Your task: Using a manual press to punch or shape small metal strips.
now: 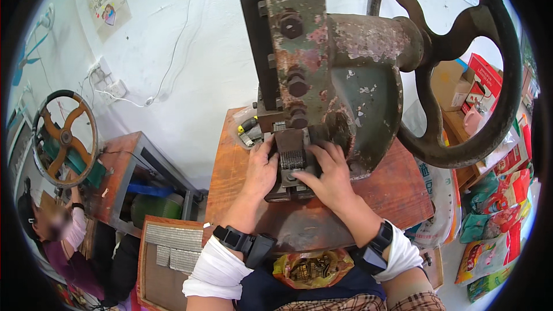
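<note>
A worn green and rusty press machine (345, 75) with a big black flywheel (461, 69) stands on a reddish-brown wooden table (397, 190). Under its ram sits a small dark ribbed metal block (292, 158). My left hand (260, 170) rests against the block's left side, fingers curled. My right hand (328, 175) presses on the block's right side and front, thumb pointing toward the die. Both wrists wear black bands over white sleeves.
An orange bag of small metal pieces (314, 268) lies in my lap. A tray with rows of grey metal strips (173, 245) sits lower left. Another person (57, 230) works at a second press with an orange wheel (63, 138). Boxes and bright packets (489, 224) crowd the right.
</note>
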Action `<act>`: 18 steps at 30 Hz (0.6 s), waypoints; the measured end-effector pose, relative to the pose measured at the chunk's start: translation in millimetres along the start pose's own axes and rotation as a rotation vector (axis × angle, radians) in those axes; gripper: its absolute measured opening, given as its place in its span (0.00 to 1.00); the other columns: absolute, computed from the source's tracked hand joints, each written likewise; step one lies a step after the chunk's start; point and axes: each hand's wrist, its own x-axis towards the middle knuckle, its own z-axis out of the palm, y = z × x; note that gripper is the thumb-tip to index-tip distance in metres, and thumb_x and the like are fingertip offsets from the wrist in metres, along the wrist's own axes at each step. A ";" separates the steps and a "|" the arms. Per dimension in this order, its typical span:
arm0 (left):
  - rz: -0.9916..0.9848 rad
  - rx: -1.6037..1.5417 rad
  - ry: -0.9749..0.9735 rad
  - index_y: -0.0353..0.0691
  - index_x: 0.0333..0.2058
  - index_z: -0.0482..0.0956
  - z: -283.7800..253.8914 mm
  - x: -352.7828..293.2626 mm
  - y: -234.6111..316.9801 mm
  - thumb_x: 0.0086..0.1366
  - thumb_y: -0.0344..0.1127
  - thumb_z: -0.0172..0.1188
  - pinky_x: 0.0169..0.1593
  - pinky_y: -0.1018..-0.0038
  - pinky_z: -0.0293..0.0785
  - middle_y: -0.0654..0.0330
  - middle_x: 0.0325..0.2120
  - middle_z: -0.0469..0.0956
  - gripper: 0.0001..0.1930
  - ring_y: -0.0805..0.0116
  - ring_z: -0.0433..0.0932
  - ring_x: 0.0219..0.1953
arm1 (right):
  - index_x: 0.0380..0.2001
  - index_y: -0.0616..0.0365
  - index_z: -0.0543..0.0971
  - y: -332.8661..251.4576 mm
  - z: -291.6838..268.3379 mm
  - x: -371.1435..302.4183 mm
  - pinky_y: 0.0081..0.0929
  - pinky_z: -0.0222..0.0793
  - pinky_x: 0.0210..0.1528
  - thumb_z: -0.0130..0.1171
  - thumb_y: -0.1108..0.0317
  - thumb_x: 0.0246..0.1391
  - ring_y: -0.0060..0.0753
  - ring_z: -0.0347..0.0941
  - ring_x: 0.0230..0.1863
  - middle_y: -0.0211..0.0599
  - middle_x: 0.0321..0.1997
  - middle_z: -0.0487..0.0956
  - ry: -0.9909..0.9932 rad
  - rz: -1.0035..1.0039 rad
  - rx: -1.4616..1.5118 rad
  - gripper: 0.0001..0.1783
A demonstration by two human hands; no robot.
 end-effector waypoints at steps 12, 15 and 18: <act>0.102 0.185 -0.093 0.42 0.55 0.68 0.8 2.9 -11.8 0.60 0.30 0.49 0.58 0.48 0.55 0.56 0.57 0.65 0.22 0.47 0.61 0.57 | 0.44 0.62 0.74 15.4 19.7 12.3 0.39 0.64 0.53 0.73 0.56 0.29 0.51 0.67 0.51 0.50 0.46 0.73 -0.130 0.232 0.007 0.36; 0.067 0.245 -0.138 0.45 0.57 0.66 3.1 0.8 -2.9 0.62 0.34 0.46 0.56 0.35 0.49 0.61 0.60 0.61 0.22 0.48 0.59 0.60 | 0.40 0.61 0.76 2.3 -1.7 17.5 0.39 0.66 0.49 0.73 0.56 0.29 0.50 0.69 0.48 0.49 0.42 0.75 -0.110 0.213 -0.009 0.33; -0.060 0.328 -0.136 0.47 0.58 0.64 -9.8 -9.7 3.7 0.63 0.36 0.45 0.54 0.29 0.45 0.63 0.62 0.59 0.23 0.50 0.58 0.61 | 0.34 0.61 0.78 -38.9 -114.3 47.8 0.34 0.69 0.43 0.70 0.67 0.36 0.46 0.73 0.41 0.45 0.38 0.76 -0.005 -0.333 -0.015 0.19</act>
